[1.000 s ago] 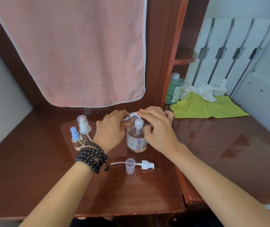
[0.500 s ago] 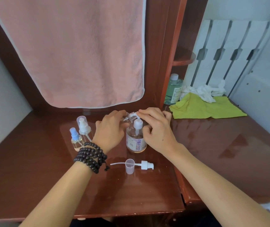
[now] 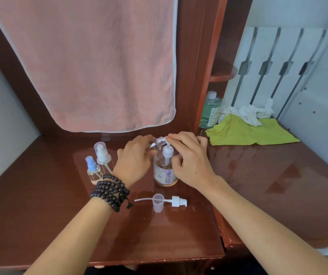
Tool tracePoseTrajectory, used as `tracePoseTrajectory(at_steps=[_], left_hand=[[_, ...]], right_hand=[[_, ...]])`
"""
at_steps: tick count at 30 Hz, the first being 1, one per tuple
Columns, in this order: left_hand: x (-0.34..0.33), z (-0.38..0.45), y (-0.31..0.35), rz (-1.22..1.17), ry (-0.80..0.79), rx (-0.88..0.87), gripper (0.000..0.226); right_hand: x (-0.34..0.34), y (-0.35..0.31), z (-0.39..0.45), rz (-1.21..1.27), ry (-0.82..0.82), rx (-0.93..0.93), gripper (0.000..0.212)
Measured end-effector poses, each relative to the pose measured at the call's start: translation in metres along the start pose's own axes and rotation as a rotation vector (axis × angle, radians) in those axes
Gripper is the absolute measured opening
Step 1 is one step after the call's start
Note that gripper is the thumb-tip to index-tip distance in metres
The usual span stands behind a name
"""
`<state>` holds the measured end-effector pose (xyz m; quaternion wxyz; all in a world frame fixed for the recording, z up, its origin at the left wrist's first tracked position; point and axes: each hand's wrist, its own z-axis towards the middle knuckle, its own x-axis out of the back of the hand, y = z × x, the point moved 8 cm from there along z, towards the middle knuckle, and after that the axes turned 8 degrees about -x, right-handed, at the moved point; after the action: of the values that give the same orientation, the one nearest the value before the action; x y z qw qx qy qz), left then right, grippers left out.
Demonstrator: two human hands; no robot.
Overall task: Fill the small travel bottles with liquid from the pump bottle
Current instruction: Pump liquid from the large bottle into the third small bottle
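At frame centre, my left hand [image 3: 134, 159] fingers pinch a clear travel bottle [image 3: 157, 142], tilted, threaded neck at the pump bottle [image 3: 165, 170] nozzle; right hand [image 3: 191, 158] fingers press the white pump head.

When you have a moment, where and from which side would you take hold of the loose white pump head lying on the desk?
Probably grip the loose pump head by its ribbed white collar, coming straight down from above. It lies flat with its thin dip tube pointing left behind the clear cap, so the stubby collar is the firmest, least obstructed part.
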<state>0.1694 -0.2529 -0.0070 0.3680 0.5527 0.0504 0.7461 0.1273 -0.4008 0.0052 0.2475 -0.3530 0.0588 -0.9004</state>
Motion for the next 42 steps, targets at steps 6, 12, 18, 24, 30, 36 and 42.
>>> tracePoseTrajectory(at_steps=[6,12,18,24,30,36,42], left_hand=[[-0.010,-0.002,-0.004,0.018,-0.035,0.034,0.033],[-0.003,0.000,-0.004,-0.044,-0.014,0.027,0.033],[-0.003,0.000,0.000,0.000,-0.021,0.008,0.033],[-0.010,-0.002,-0.003,0.004,-0.060,0.030,0.033],[-0.001,-0.001,-0.001,-0.034,-0.020,0.032,0.032],[-0.002,0.000,0.001,-0.003,-0.019,0.032,0.031],[-0.010,-0.003,-0.005,-0.028,-0.037,0.054,0.032]], right_hand=[[-0.004,0.008,0.002,0.051,-0.039,-0.072,0.050],[-0.003,0.002,0.001,0.022,-0.050,-0.033,0.052],[0.002,0.005,0.001,0.050,-0.008,-0.058,0.052],[-0.004,0.007,0.002,0.077,-0.034,-0.097,0.047],[0.000,0.001,0.001,0.018,-0.009,-0.032,0.052],[-0.001,0.006,0.001,0.023,0.001,-0.071,0.052],[-0.008,0.011,0.002,0.084,-0.072,-0.131,0.051]])
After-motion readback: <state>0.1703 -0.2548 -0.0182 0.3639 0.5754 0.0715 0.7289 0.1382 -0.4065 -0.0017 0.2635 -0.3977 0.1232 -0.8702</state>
